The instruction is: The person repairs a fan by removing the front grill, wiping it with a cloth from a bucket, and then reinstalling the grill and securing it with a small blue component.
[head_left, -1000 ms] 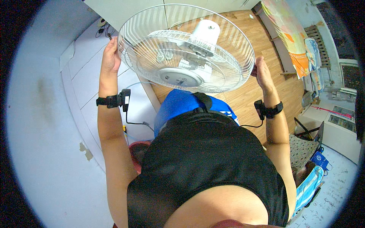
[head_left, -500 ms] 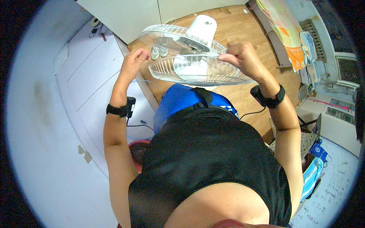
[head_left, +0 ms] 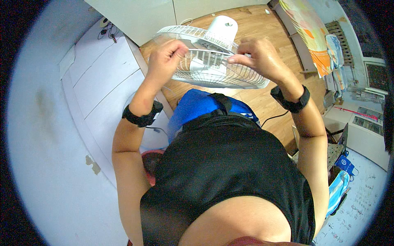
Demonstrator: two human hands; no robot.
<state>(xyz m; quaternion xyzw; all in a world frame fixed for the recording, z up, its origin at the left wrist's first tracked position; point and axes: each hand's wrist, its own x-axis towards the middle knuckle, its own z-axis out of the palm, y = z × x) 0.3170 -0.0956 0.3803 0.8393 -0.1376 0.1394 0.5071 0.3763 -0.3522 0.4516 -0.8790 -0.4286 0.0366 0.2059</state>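
In front of me stands a white electric fan, its round motor housing (head_left: 223, 26) at the back. The rear grille (head_left: 176, 33) and the front grille (head_left: 238, 78) are parted at the top, with the front one tipped toward me. My left hand (head_left: 167, 59) is closed in a pinch at the left part of the front grille's rim. On the right part of the rim, my right hand (head_left: 260, 59) grips with thumb and fingers. Through the wires show pale parts at the fan's centre. Both wrists wear black straps with small boxes.
A pale board-like surface (head_left: 102, 78) runs along the left wall. Wood flooring (head_left: 254, 24) lies beyond the fan. To the right stands furniture draped with a yellow and orange cloth (head_left: 303, 28). Beside my left arm is a reddish basin (head_left: 150, 178).
My left hand has moved right, from beside the fan onto the rim of the front grille. My right hand keeps its grip, shifted slightly left, and the front grille has shifted a little.
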